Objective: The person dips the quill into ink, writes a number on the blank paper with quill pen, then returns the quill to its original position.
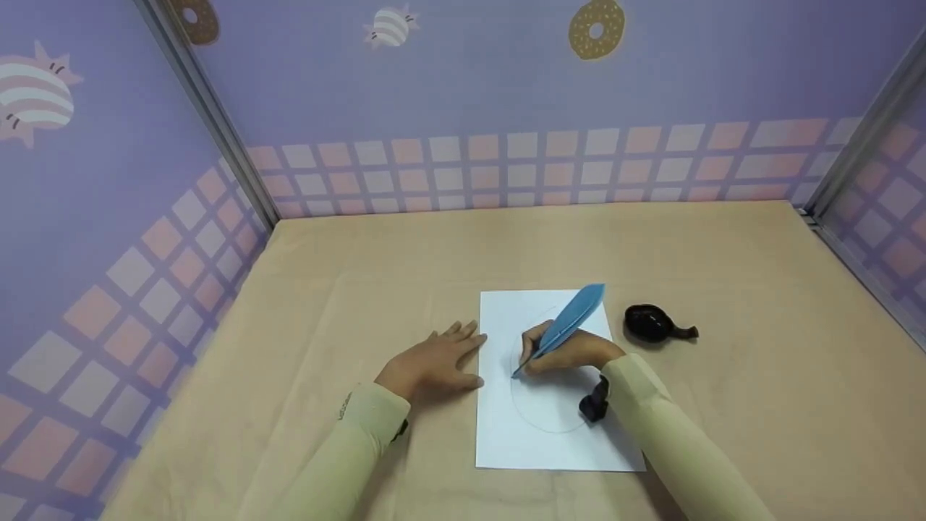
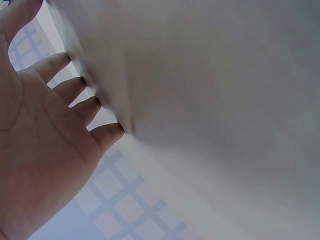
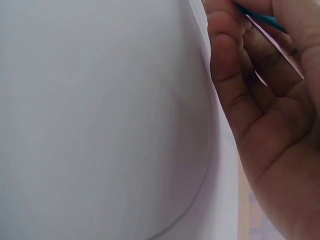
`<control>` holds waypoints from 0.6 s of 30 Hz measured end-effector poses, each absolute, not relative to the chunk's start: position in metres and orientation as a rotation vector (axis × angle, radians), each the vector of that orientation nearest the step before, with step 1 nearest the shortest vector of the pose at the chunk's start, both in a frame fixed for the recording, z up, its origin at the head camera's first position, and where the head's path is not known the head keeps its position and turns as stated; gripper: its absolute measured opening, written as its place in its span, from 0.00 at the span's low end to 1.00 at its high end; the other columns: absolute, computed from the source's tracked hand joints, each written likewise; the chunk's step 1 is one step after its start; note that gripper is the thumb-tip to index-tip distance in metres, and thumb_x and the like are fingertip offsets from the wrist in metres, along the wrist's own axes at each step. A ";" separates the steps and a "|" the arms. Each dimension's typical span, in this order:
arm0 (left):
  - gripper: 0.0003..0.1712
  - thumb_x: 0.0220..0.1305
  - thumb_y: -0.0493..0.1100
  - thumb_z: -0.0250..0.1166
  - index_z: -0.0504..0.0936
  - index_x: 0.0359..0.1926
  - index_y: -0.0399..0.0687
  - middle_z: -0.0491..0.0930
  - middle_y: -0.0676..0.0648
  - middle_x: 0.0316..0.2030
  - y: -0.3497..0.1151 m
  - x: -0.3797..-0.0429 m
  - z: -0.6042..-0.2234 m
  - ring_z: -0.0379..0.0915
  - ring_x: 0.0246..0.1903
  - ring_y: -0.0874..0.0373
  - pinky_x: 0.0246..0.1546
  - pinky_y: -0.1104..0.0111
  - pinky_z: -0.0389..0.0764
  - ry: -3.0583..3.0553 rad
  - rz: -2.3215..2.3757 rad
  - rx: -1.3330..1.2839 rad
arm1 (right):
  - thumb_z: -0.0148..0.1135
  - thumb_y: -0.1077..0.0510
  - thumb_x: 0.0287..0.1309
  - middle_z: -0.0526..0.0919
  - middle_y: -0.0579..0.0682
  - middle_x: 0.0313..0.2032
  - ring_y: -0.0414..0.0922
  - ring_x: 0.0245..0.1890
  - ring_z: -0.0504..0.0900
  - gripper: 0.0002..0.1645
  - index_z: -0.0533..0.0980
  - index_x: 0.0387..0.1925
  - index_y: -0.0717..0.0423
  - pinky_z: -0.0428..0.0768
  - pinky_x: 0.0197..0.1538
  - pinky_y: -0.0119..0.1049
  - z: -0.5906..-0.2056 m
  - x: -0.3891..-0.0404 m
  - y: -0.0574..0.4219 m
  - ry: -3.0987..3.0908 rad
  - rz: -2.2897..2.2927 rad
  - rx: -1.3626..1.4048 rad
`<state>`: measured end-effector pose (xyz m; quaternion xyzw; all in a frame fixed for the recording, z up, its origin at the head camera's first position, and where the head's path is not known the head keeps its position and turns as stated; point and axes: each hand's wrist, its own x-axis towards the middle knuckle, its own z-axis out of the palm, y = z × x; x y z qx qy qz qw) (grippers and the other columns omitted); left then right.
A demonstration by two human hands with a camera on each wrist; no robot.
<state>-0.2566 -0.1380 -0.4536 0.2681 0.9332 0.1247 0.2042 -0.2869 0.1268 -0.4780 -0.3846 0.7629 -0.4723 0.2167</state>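
Observation:
A blue feather quill pen (image 1: 571, 318) is pinched in my right hand (image 1: 568, 351), its tip down on a white sheet of paper (image 1: 506, 449). A thin curved line (image 3: 204, 181) runs over the sheet, forming a large rounded outline in the head view. Fingers spread, my left hand (image 1: 438, 362) rests on the tablecloth at the paper's left edge, with fingertips and thumb at that edge. In the left wrist view the left palm (image 2: 45, 130) shows and holds nothing. Only a sliver of the blue pen (image 3: 265, 19) appears between the right fingers in the right wrist view.
A glossy black inkwell-like vessel with a narrow neck (image 1: 651, 323) lies right of the paper. A beige cloth (image 1: 362, 289) covers the table. Patterned purple walls (image 1: 463, 94) stand behind and at the sides, with metal posts (image 1: 217, 116) at the corners.

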 end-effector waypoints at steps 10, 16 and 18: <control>0.46 0.62 0.62 0.59 0.52 0.75 0.55 0.41 0.49 0.77 -0.138 -0.257 -0.453 0.32 0.76 0.48 0.74 0.48 0.41 2.599 0.342 0.743 | 0.64 0.70 0.47 0.84 0.49 0.28 0.34 0.26 0.72 0.05 0.82 0.27 0.59 0.72 0.34 0.25 -0.478 -0.286 0.126 2.102 -1.339 -1.086; 0.46 0.62 0.62 0.59 0.52 0.75 0.55 0.41 0.48 0.77 -0.138 -0.257 -0.453 0.33 0.76 0.48 0.74 0.48 0.42 2.601 0.344 0.747 | 0.64 0.68 0.47 0.85 0.49 0.29 0.34 0.27 0.74 0.04 0.82 0.27 0.59 0.73 0.35 0.25 -0.479 -0.288 0.128 2.099 -1.340 -1.100; 0.46 0.63 0.63 0.59 0.52 0.75 0.55 0.41 0.49 0.77 -0.138 -0.257 -0.453 0.33 0.76 0.49 0.74 0.48 0.42 2.602 0.347 0.748 | 0.64 0.68 0.47 0.85 0.51 0.29 0.34 0.28 0.75 0.04 0.82 0.27 0.59 0.74 0.36 0.25 -0.479 -0.288 0.130 2.101 -1.341 -1.114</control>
